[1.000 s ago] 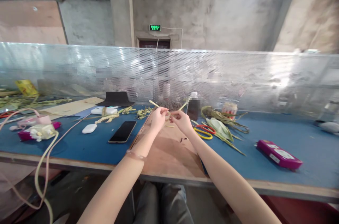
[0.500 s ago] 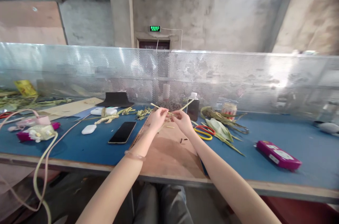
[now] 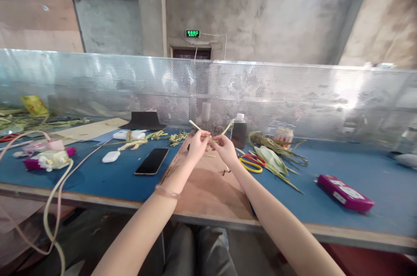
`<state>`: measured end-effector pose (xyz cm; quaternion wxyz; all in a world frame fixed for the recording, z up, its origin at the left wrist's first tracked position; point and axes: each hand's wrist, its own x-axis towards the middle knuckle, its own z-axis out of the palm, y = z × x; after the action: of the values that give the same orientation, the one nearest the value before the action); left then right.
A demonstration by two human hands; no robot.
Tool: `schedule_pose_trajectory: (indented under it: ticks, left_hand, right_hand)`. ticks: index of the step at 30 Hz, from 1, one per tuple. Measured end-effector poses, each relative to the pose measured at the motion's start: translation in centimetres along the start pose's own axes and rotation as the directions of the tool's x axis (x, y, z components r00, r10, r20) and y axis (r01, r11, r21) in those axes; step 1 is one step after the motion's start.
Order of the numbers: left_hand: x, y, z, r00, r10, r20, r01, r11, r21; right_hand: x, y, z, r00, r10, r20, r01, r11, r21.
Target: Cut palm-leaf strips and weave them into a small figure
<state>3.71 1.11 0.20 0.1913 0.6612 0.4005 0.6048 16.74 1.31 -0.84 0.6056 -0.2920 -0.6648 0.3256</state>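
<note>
Above a brown wooden board (image 3: pixel 205 193), my left hand (image 3: pixel 197 144) and my right hand (image 3: pixel 224 147) nearly meet, each with its fingers pinched. Between them runs a pale plant strip (image 3: pixel 194 124); one end sticks up past the left fingers, and a similar pale end rises beyond the right hand. Whether both ends belong to one strip is hidden by the fingers. A short cut piece (image 3: pixel 210 156) and small dark bits (image 3: pixel 226 172) lie on the board. Scissors (image 3: pixel 252 164) with red and yellow handles rest just right of my right wrist.
A phone (image 3: pixel 151 161) and a white case (image 3: pixel 111 157) lie left on the blue table. Dried leaves (image 3: pixel 273 161), a dark bottle (image 3: pixel 239 134) and a magenta packet (image 3: pixel 345 193) are to the right. Cables (image 3: pixel 55 206) hang over the left edge. A perforated metal screen (image 3: pixel 130 80) stands behind.
The strip's left end now stands steeper, and the right end is closer in and shows shorter. Both hands stay pinched close together. The view has shifted slightly.
</note>
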Motion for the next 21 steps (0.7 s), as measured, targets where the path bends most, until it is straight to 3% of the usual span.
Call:
schedule_pose_trajectory:
  ticks: [6,10,16,21]
  left_hand:
    - [-0.5,0.2,0.6,0.967,0.233,-0.100,-0.188,0.924,0.332]
    - [-0.6,-0.2,0.9,0.970,0.211,-0.124,-0.139,0.892,0.430]
    - [-0.4,0.3,0.9,0.973,0.118,-0.197,-0.027,0.910,0.414]
    - [-0.7,0.5,0.8,0.965,0.170,-0.199,-0.067,0.895,0.441]
  right_hand:
    - [0.1,0.1,0.4,0.999,0.018,-0.041,-0.016,0.999,0.042]
    - [0.0,0.1,0.6,0.998,0.032,-0.045,-0.031,0.999,0.024]
    - [-0.3,0.3,1.2,0.999,0.031,0.007,-0.031,0.999,0.036]
    - [-0.5,0.4,1.4,0.999,0.012,-0.040,-0.014,0.999,-0.042]
